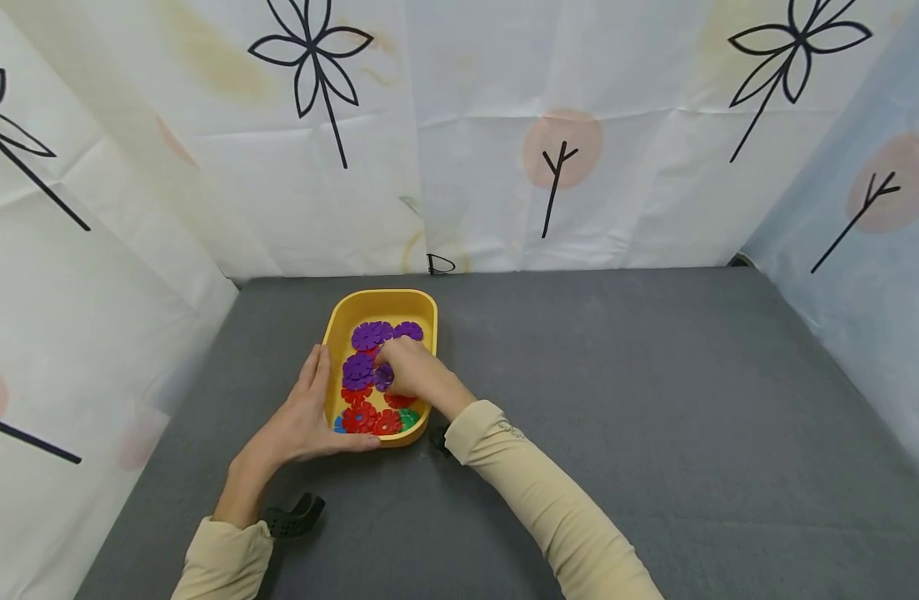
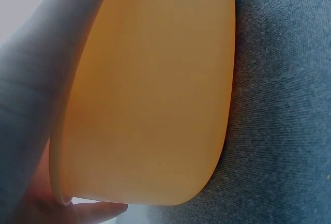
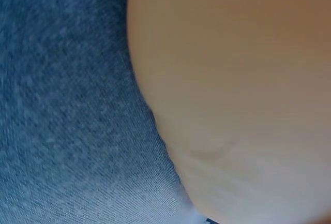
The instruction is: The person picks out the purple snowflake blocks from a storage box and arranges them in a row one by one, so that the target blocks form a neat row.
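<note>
A yellow tray (image 1: 385,297) holds flat flower-shaped pieces: purple ones (image 1: 358,372) in the middle and far part, red ones (image 1: 359,417) nearer, a green one (image 1: 409,418) and a bit of blue in the near corners. My left hand (image 1: 302,421) grips the tray's near left corner, fingers along the left side, thumb on the near edge. In the left wrist view the tray's wall (image 2: 145,94) fills the middle. My right hand (image 1: 417,372) reaches over the right rim, fingers curled down at a tilted purple piece (image 1: 384,377); its fingertips are partly hidden.
The tray stands on a grey cloth-covered table (image 1: 616,375), left of its middle. White printed curtains (image 1: 474,192) hang behind the table and at both sides. Dark bands (image 1: 294,517) sit at the wrists, by beige sleeves (image 1: 549,492).
</note>
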Motion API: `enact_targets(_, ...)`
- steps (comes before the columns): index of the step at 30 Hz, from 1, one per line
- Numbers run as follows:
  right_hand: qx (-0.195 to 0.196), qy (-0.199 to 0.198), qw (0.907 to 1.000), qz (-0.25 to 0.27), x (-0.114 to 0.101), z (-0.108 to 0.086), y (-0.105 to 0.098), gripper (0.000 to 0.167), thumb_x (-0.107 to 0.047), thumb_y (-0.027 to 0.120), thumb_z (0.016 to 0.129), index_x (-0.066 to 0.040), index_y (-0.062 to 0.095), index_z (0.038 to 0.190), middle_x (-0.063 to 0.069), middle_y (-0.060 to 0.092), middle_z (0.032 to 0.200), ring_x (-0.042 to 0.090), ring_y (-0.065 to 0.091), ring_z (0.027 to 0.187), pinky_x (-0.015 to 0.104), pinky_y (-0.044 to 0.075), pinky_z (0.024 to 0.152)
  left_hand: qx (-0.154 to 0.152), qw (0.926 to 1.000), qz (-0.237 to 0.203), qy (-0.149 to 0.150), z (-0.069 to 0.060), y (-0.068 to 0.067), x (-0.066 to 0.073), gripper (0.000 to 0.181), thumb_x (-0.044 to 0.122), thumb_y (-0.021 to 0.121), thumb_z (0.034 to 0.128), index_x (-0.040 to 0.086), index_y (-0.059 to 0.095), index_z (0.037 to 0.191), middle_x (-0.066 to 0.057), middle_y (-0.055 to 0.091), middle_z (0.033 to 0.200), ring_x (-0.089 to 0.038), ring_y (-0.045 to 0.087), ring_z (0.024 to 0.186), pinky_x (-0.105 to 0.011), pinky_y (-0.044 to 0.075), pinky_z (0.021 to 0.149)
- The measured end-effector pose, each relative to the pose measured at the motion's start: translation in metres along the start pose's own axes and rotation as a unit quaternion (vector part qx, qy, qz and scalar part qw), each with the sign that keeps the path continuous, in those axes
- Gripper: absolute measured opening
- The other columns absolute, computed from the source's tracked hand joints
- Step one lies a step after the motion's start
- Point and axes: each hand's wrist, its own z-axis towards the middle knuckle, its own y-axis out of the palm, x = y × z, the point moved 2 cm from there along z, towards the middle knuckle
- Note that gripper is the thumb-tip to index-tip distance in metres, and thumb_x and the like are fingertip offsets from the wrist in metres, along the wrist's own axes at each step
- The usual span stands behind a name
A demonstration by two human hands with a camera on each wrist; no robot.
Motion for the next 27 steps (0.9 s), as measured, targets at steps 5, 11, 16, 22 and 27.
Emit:
enact_targets(5,-0.007,-0.004,0.9997,-0.022,-0.0005,0.0009,0.0006,0.041,-0.020,0.086,0.084,-0.009,0.075,0.122,0.004,0.074,0.123,0.021,0.063,0.122,0.032,0.052,0.108,0.001,1.0000,0.000,0.003,-0.0007,-0.0009,0.0007,0.146,0.066,0.082,0.0699,0.000,-0.010,0.162,-0.029,-0.005,0.168,-0.058,0.016,0.150,-0.070,0.039,0.111)
enact_targets(11,-0.016,0.001,0.9994,-0.031,-0.0029,-0.0004,0.0023,0.044,-0.022,0.085,0.085,-0.012,0.074,0.126,0.005,0.068,0.129,0.021,0.057,0.128,0.038,0.049,0.112,-0.001,1.0000,0.000,0.001,-0.0020,-0.0007,-0.0006,0.146,0.066,0.082,0.0697,0.000,-0.010,0.162,-0.028,-0.006,0.168,-0.058,0.016,0.150,-0.071,0.037,0.112)
enact_targets(16,-0.030,-0.001,0.9995,-0.004,-0.0027,-0.0013,0.0012,0.047,-0.017,0.085,0.085,-0.011,0.072,0.129,0.004,0.069,0.131,0.022,0.057,0.127,0.037,0.051,0.110,0.001,1.0000,-0.005,-0.001,-0.0024,-0.0004,-0.0012,0.146,0.066,0.082,0.0696,0.001,-0.011,0.162,-0.029,-0.006,0.168,-0.058,0.015,0.151,-0.071,0.036,0.112)
enact_targets(22,-0.020,-0.003,0.9989,0.042,0.0001,-0.0025,-0.0004,0.049,-0.013,0.085,0.083,-0.011,0.071,0.130,0.004,0.071,0.132,0.023,0.057,0.127,0.033,0.054,0.105,-0.001,0.9999,-0.011,-0.003,-0.0026,-0.0001,-0.0002,0.147,0.065,0.083,0.0697,0.002,-0.012,0.162,-0.028,-0.007,0.168,-0.057,0.015,0.151,-0.070,0.036,0.113)
enact_targets(27,0.037,-0.028,0.9903,0.131,0.0056,-0.0065,-0.0063,0.050,-0.010,0.084,0.084,-0.008,0.070,0.132,0.008,0.076,0.122,0.020,0.067,0.107,0.023,0.058,0.089,-0.007,0.9997,-0.021,-0.014,-0.0023,0.0012,-0.0013,0.149,0.067,0.083,0.0697,0.002,-0.015,0.161,-0.028,-0.008,0.168,-0.056,0.019,0.150,-0.068,0.039,0.112)
